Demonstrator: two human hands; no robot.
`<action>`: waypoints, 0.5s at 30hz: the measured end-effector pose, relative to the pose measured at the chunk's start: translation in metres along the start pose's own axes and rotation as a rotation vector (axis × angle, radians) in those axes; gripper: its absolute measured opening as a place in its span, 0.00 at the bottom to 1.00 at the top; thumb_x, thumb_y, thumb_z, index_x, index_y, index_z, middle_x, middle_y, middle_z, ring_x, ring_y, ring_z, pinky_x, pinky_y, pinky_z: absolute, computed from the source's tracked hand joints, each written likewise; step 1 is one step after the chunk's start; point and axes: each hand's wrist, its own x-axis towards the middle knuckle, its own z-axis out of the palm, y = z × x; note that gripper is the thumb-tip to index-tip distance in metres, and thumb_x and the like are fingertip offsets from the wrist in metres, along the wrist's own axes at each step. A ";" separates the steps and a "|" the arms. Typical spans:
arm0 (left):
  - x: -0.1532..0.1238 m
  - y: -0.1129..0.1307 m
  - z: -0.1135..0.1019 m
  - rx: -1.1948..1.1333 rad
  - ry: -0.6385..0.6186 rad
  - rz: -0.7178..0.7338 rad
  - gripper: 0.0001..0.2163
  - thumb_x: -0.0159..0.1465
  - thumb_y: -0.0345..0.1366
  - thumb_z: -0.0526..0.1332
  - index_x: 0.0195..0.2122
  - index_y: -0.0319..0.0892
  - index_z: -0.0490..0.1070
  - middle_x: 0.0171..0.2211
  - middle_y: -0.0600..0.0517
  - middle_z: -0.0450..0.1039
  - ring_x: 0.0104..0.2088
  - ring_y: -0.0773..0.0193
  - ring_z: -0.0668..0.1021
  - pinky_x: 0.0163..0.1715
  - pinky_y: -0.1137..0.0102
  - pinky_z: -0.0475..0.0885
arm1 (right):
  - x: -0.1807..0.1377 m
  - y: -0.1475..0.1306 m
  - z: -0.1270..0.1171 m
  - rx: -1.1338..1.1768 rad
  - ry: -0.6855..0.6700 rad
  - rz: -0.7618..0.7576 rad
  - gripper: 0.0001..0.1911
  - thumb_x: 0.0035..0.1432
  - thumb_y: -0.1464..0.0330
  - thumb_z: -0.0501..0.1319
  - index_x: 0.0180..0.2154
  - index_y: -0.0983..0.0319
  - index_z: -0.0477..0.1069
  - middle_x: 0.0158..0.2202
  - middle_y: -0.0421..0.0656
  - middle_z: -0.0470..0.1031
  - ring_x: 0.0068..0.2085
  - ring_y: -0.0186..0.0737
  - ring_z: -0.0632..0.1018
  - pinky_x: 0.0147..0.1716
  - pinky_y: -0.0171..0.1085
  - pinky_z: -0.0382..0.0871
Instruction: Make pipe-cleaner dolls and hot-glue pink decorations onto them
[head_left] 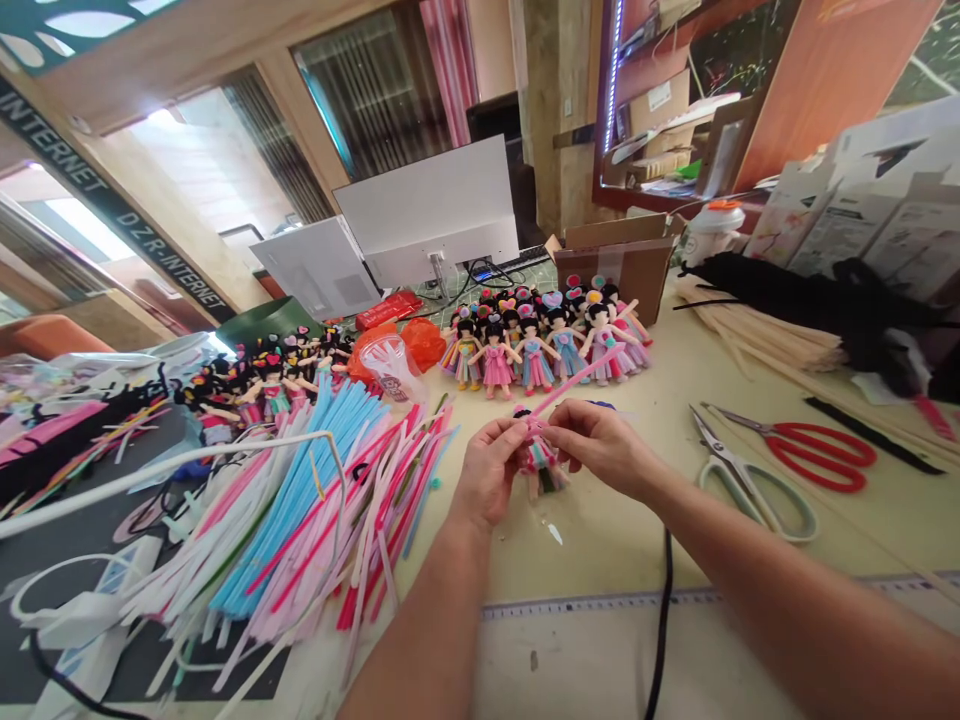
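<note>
Holding a small doll (541,462), left hand (489,470) and right hand (600,445).

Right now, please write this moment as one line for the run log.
left hand: holds small doll | right hand: pinches pink pipe cleaner on it | behind: row of dolls | right side: red scissors

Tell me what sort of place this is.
Probably a craft worktable in a small shop or office. Rows of finished little dolls stand at the back, a heap of coloured craft strips lies on the left, and the left hand and right hand pinch another doll.
</note>
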 end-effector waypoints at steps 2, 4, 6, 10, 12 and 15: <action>0.000 0.001 0.000 0.002 0.011 -0.003 0.15 0.44 0.37 0.75 0.28 0.36 0.74 0.22 0.53 0.73 0.20 0.74 0.68 0.22 0.76 0.61 | 0.000 0.000 0.001 0.011 -0.002 -0.009 0.25 0.47 0.45 0.65 0.25 0.61 0.65 0.20 0.35 0.67 0.19 0.29 0.69 0.17 0.31 0.65; 0.000 0.001 0.001 -0.006 0.014 -0.002 0.15 0.45 0.37 0.75 0.28 0.35 0.74 0.22 0.53 0.72 0.20 0.74 0.68 0.22 0.76 0.61 | 0.000 0.001 0.001 0.019 -0.001 -0.021 0.25 0.47 0.46 0.65 0.26 0.61 0.64 0.20 0.35 0.67 0.19 0.29 0.69 0.17 0.31 0.65; 0.000 0.001 0.002 -0.023 0.020 0.000 0.15 0.45 0.37 0.75 0.27 0.35 0.74 0.22 0.53 0.72 0.21 0.74 0.69 0.22 0.76 0.62 | 0.000 0.001 0.002 0.025 -0.001 -0.021 0.25 0.48 0.46 0.65 0.26 0.60 0.64 0.20 0.34 0.67 0.19 0.29 0.69 0.17 0.31 0.65; -0.001 0.000 0.003 -0.069 0.046 0.015 0.16 0.44 0.37 0.76 0.27 0.36 0.72 0.22 0.54 0.72 0.22 0.75 0.70 0.24 0.77 0.65 | -0.001 0.001 0.003 0.048 0.000 0.017 0.24 0.47 0.47 0.65 0.26 0.60 0.64 0.19 0.34 0.68 0.18 0.29 0.69 0.17 0.31 0.66; 0.000 -0.001 0.003 -0.083 0.044 0.021 0.16 0.43 0.37 0.76 0.27 0.37 0.71 0.22 0.55 0.72 0.22 0.75 0.70 0.25 0.77 0.65 | -0.001 0.001 0.003 0.065 0.002 0.036 0.24 0.47 0.47 0.65 0.27 0.60 0.64 0.19 0.34 0.68 0.18 0.29 0.69 0.18 0.31 0.66; -0.001 -0.002 0.004 -0.075 0.041 0.032 0.16 0.44 0.38 0.75 0.28 0.38 0.71 0.22 0.56 0.72 0.21 0.75 0.70 0.25 0.77 0.65 | -0.001 0.000 0.004 0.096 0.005 0.063 0.24 0.47 0.47 0.66 0.26 0.60 0.64 0.18 0.34 0.68 0.18 0.29 0.69 0.18 0.31 0.67</action>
